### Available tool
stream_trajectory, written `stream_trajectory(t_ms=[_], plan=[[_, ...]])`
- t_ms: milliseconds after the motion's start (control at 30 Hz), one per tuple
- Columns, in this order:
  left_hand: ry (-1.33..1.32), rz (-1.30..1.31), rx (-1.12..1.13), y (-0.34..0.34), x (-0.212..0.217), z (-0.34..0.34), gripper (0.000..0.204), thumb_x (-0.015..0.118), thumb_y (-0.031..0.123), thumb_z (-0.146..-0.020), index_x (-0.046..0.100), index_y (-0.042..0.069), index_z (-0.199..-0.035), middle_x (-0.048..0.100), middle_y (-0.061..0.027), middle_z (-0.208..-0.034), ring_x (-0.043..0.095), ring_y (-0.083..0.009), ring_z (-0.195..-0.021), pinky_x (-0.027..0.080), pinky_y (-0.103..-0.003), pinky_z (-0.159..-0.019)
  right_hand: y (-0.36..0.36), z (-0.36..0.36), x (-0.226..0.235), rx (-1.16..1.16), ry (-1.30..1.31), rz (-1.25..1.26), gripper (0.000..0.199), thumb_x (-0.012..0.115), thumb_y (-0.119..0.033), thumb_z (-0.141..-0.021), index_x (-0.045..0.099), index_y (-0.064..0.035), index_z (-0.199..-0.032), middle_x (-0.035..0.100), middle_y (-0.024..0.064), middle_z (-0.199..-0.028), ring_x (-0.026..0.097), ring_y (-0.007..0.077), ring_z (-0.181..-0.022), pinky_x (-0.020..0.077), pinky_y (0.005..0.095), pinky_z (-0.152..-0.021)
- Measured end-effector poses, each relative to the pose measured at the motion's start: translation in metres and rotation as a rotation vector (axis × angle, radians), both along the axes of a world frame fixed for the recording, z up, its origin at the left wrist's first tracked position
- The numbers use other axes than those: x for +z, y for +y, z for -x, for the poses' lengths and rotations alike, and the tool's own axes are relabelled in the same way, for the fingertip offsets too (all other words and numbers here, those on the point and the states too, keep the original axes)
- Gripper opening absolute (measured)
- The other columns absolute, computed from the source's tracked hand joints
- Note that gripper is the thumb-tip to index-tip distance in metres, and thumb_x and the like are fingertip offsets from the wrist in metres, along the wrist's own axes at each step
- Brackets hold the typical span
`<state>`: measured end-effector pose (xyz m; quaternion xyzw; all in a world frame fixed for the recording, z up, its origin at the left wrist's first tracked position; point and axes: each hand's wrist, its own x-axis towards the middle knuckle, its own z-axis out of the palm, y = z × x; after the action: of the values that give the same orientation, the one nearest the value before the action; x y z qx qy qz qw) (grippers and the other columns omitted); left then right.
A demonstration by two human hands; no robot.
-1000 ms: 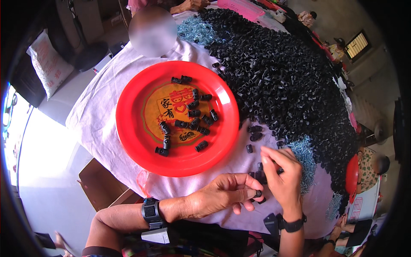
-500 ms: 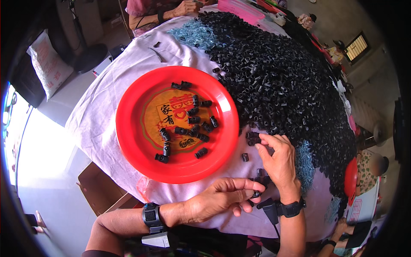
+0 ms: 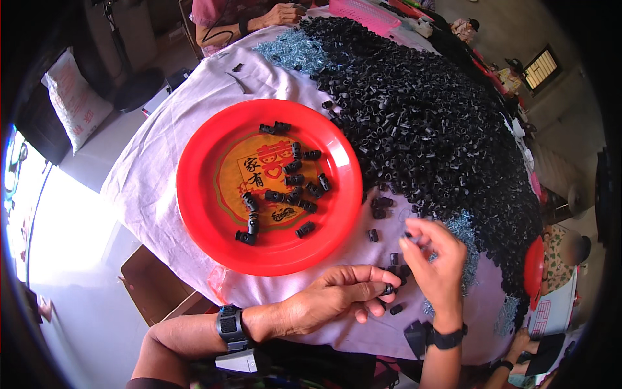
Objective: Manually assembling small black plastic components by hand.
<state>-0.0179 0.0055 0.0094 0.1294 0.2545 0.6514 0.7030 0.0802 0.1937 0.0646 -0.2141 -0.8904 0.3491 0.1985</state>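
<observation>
My left hand (image 3: 334, 292) pinches a small black plastic piece (image 3: 388, 289) between thumb and fingers, just off the near side of the red round tray (image 3: 194, 217). Thumb and forefinger of my right hand (image 3: 442, 269) are closed on another small dark piece (image 3: 409, 236), mostly hidden by the fingertips. Between my hands and the big heap, a few loose black pieces (image 3: 372, 235) lie on the pale cloth. Several black cylindrical pieces (image 3: 305, 229) rest in the tray, scattered over its printed yellow centre.
A large heap of black plastic pieces (image 3: 427, 123) covers the table's far right. Bluish piles of tiny clear or metallic parts lie at the far side (image 3: 295, 52) and near right (image 3: 463, 246). Across the table is another person's hand (image 3: 285, 14). A cardboard box (image 3: 152, 285) stands lower left.
My right hand has moved right and nearer, away from the loose pieces, with a small dark piece now in its fingertips. My left hand stays nearly still, holding its piece.
</observation>
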Motion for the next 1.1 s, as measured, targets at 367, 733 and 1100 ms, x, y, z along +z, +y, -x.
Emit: stream_trajectory(t_ms=[367,733,1100], plan=[[0.134,0.068,0.068,0.001,-0.006,-0.007,0.028,0.060,0.025,-0.109,0.067,0.007,-0.129,0.068,0.0028,-0.102,0.059,-0.0026,-0.083,0.044,-0.018,-0.067,-0.032,-0.044,0.017,0.169,0.053,0.014,0.028,0.086,0.002,-0.078,0.078,-0.0050,-0.104,0.074,0.0063,-0.096,0.068,0.0172,-0.082,0.0546,0.0299,-0.061],[0.134,0.000,0.015,0.001,-0.009,-0.007,0.021,0.067,0.027,-0.105,0.072,0.007,-0.112,0.066,0.0051,-0.098,0.057,-0.0030,-0.085,0.047,-0.019,-0.074,-0.040,-0.050,0.026,0.298,0.003,-0.132,0.032,0.087,-0.003,-0.077,0.079,-0.0066,-0.107,0.073,0.0065,-0.098,0.067,0.0236,-0.082,0.0556,0.0341,-0.068],[0.195,-0.035,0.046,0.001,-0.006,-0.009,0.023,0.065,0.026,-0.106,0.069,0.007,-0.118,0.066,0.0051,-0.100,0.056,-0.0018,-0.086,0.046,-0.018,-0.074,-0.042,-0.048,0.020,0.267,-0.002,-0.111,0.026,0.078,0.000,-0.084,0.079,-0.0055,-0.109,0.073,0.0088,-0.099,0.067,0.0265,-0.085,0.0560,0.0358,-0.073]])
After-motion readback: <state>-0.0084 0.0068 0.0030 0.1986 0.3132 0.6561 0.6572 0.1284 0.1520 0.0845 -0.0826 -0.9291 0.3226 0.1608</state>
